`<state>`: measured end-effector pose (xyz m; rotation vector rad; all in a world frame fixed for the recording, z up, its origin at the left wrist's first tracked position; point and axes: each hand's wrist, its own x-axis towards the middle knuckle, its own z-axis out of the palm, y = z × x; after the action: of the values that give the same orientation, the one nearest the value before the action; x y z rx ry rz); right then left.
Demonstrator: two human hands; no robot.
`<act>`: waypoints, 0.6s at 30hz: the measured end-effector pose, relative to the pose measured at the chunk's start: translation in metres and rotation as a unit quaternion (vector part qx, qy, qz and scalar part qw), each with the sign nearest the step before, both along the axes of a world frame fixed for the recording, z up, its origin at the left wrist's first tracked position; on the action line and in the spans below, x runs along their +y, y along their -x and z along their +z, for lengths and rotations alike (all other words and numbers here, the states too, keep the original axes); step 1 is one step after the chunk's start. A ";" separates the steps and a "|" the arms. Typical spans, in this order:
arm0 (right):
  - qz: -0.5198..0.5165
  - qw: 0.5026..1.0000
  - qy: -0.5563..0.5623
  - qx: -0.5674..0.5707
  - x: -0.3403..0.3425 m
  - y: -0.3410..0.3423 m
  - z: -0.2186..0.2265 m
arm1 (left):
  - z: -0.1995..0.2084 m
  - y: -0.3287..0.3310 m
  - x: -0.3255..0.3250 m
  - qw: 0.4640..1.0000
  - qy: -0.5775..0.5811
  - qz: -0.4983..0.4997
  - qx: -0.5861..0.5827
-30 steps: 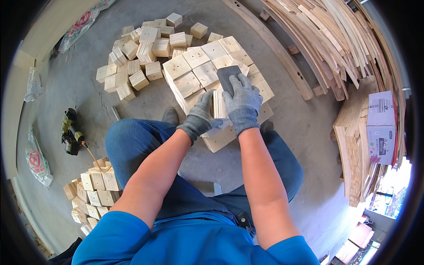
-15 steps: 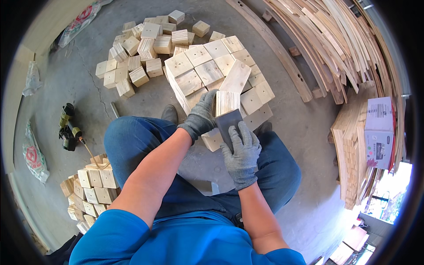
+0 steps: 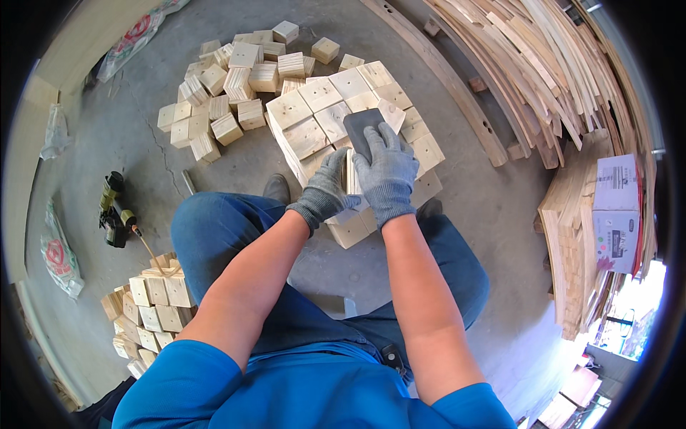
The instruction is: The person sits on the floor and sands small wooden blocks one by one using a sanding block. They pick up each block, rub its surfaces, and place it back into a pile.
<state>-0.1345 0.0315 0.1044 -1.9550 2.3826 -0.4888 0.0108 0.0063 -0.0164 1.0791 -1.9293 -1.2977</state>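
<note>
In a grey glove, my left hand [image 3: 324,191] grips the side of a pale wooden block [image 3: 351,177] held over a stack of larger squared blocks [image 3: 306,137]. My right hand [image 3: 390,170], gloved too, has its fingers bent over a dark grey sanding block [image 3: 362,127]. The sanding block reaches past the far end of the wood and tilts. Most of the held block is hidden under my right hand, so I cannot see where the two touch.
Loose wooden blocks [image 3: 239,82] lie heaped beyond the stack, at the left. More blocks [image 3: 168,289] are piled by my left knee, near a nail gun [image 3: 114,207] with a hose. Long planks [image 3: 529,64] and a carton [image 3: 616,214] line the right side.
My right hand has slid the sanding block away from me along the wooden block, which it now largely covers. My left hand keeps its hold in nearly the same place.
</note>
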 end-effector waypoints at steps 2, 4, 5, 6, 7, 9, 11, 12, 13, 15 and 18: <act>-0.007 1.000 -0.005 -0.001 0.018 -0.003 0.001 | 0.005 0.000 0.004 1.000 -0.001 0.003 0.001; 0.029 0.999 0.027 0.007 0.048 -0.005 -0.005 | 0.000 -0.001 0.005 0.999 0.024 0.022 -0.030; 0.047 0.998 0.042 0.012 0.065 -0.007 -0.008 | -0.003 -0.001 0.005 0.998 0.035 0.031 -0.046; 0.045 0.998 0.034 0.010 0.083 -0.009 -0.006 | -0.002 0.001 0.005 0.998 0.035 0.028 -0.037; 0.043 0.999 0.027 0.008 0.101 -0.011 -0.003 | 0.003 0.001 0.006 0.999 0.035 0.025 -0.029; 0.042 0.999 0.028 0.001 0.132 -0.014 -0.004 | 0.006 0.002 0.006 0.999 0.032 0.023 -0.013; 0.042 0.998 0.041 -0.005 0.153 -0.011 -0.010 | 0.004 0.005 0.006 0.999 0.023 0.023 0.005; 0.043 0.998 0.039 -0.008 0.153 -0.011 -0.009 | 0.005 0.005 0.006 0.999 0.019 0.023 0.012; 0.045 0.998 0.037 -0.010 0.151 -0.011 -0.007 | 0.005 0.006 0.006 1.000 0.016 0.022 0.015; 0.042 0.998 0.037 -0.005 0.144 -0.009 -0.007 | 0.006 0.005 0.004 1.000 0.011 0.020 0.019; 0.030 0.999 0.040 0.008 0.110 -0.003 -0.009 | 0.009 0.004 0.004 1.000 0.000 0.009 -0.027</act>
<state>-0.1313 0.1418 0.0953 -2.0651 2.3411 -0.5766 0.0072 0.0099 -0.0075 1.1396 -1.9539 -1.2702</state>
